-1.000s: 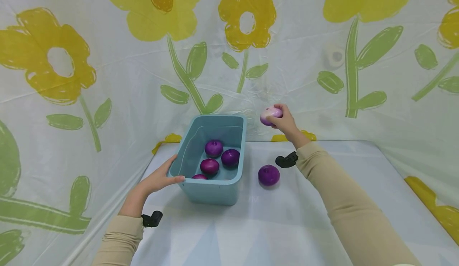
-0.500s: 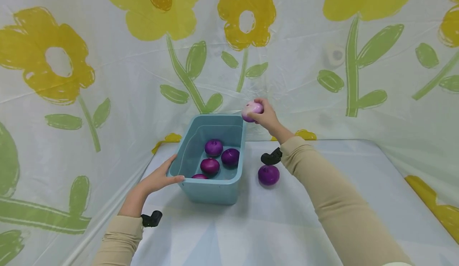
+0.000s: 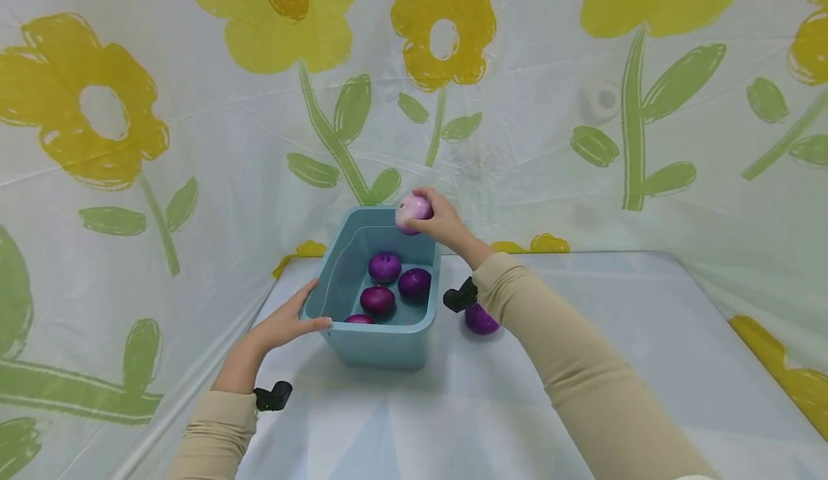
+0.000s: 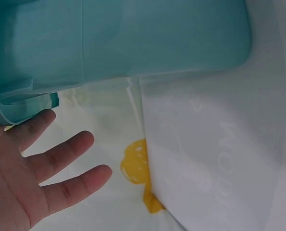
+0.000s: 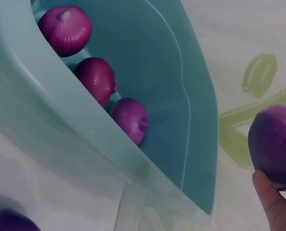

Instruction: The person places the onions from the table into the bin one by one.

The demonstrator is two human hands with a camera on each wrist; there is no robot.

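In the head view, my right hand holds a red onion, pale on one side, over the far right part of a blue plastic bin. The right wrist view shows this onion's dark purple side, with a finger against it. Inside the bin lie several red onions. My left hand rests at the bin's near left corner, its thumb along the near rim. In the left wrist view its other fingers are straight and spread outside the bin.
Another red onion sits on the pale table, right of the bin and partly hidden by the right wrist's black camera mount. A white curtain with yellow flowers hangs behind the table and along its left side.
My right hand has carried the held onion left, from beside the bin to over its far right part. The left hand and the bin have stayed in place.
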